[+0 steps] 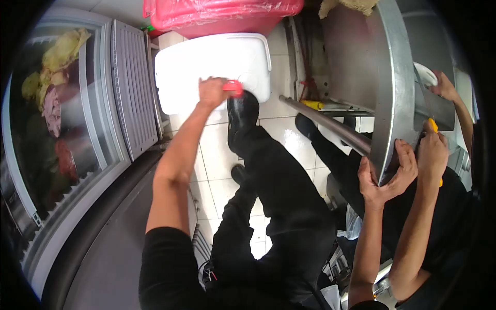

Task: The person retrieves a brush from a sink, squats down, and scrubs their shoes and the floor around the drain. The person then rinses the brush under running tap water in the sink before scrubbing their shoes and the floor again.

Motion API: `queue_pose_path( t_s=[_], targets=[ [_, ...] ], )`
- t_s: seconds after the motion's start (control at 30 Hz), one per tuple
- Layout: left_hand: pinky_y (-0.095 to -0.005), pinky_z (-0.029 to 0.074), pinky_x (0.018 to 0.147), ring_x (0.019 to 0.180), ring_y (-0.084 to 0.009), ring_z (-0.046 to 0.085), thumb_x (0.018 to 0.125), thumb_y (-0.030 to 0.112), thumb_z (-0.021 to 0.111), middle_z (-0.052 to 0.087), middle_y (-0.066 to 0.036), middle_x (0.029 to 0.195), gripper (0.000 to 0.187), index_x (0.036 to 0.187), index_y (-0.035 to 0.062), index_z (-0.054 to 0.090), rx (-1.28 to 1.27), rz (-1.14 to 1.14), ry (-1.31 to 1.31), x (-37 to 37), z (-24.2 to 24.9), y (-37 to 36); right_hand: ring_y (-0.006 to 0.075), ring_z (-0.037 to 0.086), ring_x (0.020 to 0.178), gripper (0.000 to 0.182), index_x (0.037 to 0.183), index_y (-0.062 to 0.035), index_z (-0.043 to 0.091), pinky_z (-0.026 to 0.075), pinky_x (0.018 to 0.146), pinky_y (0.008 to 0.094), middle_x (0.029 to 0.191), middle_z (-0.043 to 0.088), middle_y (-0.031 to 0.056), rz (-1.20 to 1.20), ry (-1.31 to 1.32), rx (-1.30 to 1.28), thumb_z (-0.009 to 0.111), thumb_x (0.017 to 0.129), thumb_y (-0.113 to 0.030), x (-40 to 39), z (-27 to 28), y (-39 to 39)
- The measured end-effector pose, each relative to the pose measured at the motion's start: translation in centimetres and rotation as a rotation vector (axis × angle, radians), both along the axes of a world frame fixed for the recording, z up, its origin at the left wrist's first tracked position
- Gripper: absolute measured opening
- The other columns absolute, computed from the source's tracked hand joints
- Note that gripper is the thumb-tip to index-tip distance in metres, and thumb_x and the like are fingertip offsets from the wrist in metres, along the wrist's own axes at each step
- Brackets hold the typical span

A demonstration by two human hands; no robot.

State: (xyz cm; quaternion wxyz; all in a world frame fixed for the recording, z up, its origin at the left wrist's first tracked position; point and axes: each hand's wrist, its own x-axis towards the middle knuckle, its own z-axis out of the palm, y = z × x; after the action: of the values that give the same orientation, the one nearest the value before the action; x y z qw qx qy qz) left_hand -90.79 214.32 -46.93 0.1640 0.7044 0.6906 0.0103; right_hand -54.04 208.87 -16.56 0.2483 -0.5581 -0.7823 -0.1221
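Note:
My left hand (213, 93) is closed on a small red object (234, 88) above the near edge of a white box (191, 75). A black boot (243, 111) is at that box's near edge, beside the hand. On the right, my right hand (388, 178) grips the corner of a steel table (395, 103), thumb on one side and fingers on the other. Just beyond it, a co-worker's hand (433, 151) holds a knife with a yellow handle (433, 125). The co-worker's other hand (445, 87) touches a white round item (425, 75).
Behind the white box stands a red container (227, 16) under clear plastic. A glass-topped cabinet (72, 155) with food inside fills the left side. A metal bar (330, 126) runs below the table. The co-worker's legs (330, 150) are near it on the tiled floor (206, 155).

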Motion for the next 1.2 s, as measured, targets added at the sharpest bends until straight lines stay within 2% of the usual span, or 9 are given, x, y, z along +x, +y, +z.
queue_pose_path(
  t_s=[0.07,0.2,0.3,0.4,0.53,0.7,0.83,1.07,1.2],
  targets=[
    [-0.0575,0.043,0.087,0.08,-0.0284,0.067,0.07,0.053,0.077,0.071,-0.005,0.084,0.04,0.088,0.0183,0.073,0.037,0.043,0.1,-3.8,0.4,0.2,0.0305,0.055,0.106,0.064,0.117,-0.0024,0.061,0.039,0.095,0.0372,0.11,0.062,0.0146,-0.006,0.028,-0.009,0.079,0.06,-0.025,-0.3,-0.1,0.0],
    [-0.0516,0.046,0.074,0.069,-0.0336,0.064,0.07,0.051,0.078,0.069,-0.008,0.076,0.042,0.084,0.0125,0.071,0.392,0.104,-0.309,0.4,1.4,-0.6,0.0297,0.055,0.106,0.064,0.117,-0.0019,0.061,0.039,0.095,0.0372,0.111,0.062,0.0146,-0.021,0.02,-0.013,0.08,0.06,-0.025,-0.3,-0.1,-0.1],
    [-0.0452,0.04,0.074,0.084,-0.0301,0.061,0.071,0.05,0.078,0.068,-0.009,0.083,0.042,0.085,0.0123,0.069,0.122,0.081,-0.394,5.8,-0.1,-3.5,0.0288,0.054,0.111,0.065,0.121,-0.002,0.059,0.039,0.095,0.0375,0.117,0.062,0.0136,0.017,-0.005,-0.003,0.08,0.065,-0.027,0.2,-0.4,-0.2],
    [-0.0461,0.045,0.071,0.078,-0.0316,0.064,0.073,0.049,0.077,0.067,-0.011,0.077,0.041,0.082,0.0098,0.069,0.296,0.188,-0.564,3.3,-2.7,-8.1,0.0285,0.054,0.112,0.066,0.123,-0.0022,0.059,0.039,0.097,0.0383,0.119,0.062,0.0127,0.018,-0.028,-0.017,0.081,0.067,-0.028,0.6,-0.4,-0.5],
    [-0.0456,0.048,0.07,0.073,-0.0353,0.064,0.074,0.049,0.077,0.067,-0.017,0.075,0.046,0.083,0.005,0.069,-0.039,0.387,-0.155,-6.7,-5.7,-18.8,0.0289,0.054,0.112,0.065,0.123,-0.0023,0.059,0.039,0.098,0.039,0.119,0.062,0.0124,0.034,0.006,0.008,0.081,0.067,-0.027,0.2,-0.4,-0.2],
    [-0.0465,0.048,0.07,0.074,-0.0363,0.062,0.077,0.047,0.077,0.064,-0.02,0.074,0.048,0.078,0.0016,0.063,0.05,0.659,-0.598,-2.2,-0.5,-12.3,0.0305,0.055,0.114,0.06,0.122,-0.0024,0.059,0.039,0.098,0.0398,0.119,0.063,0.0106,0.029,-0.035,0.016,0.08,0.071,-0.025,0.5,-0.8,-0.5],
    [-0.0444,0.048,0.067,0.069,-0.0376,0.06,0.078,0.05,0.075,0.064,-0.018,0.074,0.051,0.08,0.0016,0.061,0.257,0.39,-0.481,4.3,0.1,-4.8,0.0308,0.055,0.114,0.06,0.122,-0.0024,0.058,0.04,0.097,0.0403,0.119,0.063,0.0105,0.142,-0.038,0.101,0.08,0.072,-0.027,0.6,-1.4,0.1],
    [-0.041,0.053,0.074,0.082,-0.0323,0.069,0.074,0.065,0.07,0.07,-0.017,0.08,0.063,0.091,0.0045,0.068,-0.288,0.459,-0.123,-3.4,-0.6,-13.3,0.0291,0.058,0.104,0.063,0.116,-0.0006,0.06,0.04,0.092,0.0375,0.108,0.065,0.0131,-0.01,-0.05,0.058,0.076,0.065,-0.034,-0.4,-0.5,0.0],
    [-0.0592,0.043,0.089,0.085,-0.0364,0.065,0.078,0.061,0.069,0.071,-0.013,0.087,0.055,0.099,0.0106,0.07,-0.205,0.519,-0.155,-4.0,1.1,-9.4,0.0275,0.06,0.101,0.063,0.116,-0.0013,0.061,0.038,0.091,0.0365,0.107,0.066,0.0133,-0.034,-0.058,0.046,0.075,0.064,-0.035,-0.3,-0.4,-0.2]
  ],
)
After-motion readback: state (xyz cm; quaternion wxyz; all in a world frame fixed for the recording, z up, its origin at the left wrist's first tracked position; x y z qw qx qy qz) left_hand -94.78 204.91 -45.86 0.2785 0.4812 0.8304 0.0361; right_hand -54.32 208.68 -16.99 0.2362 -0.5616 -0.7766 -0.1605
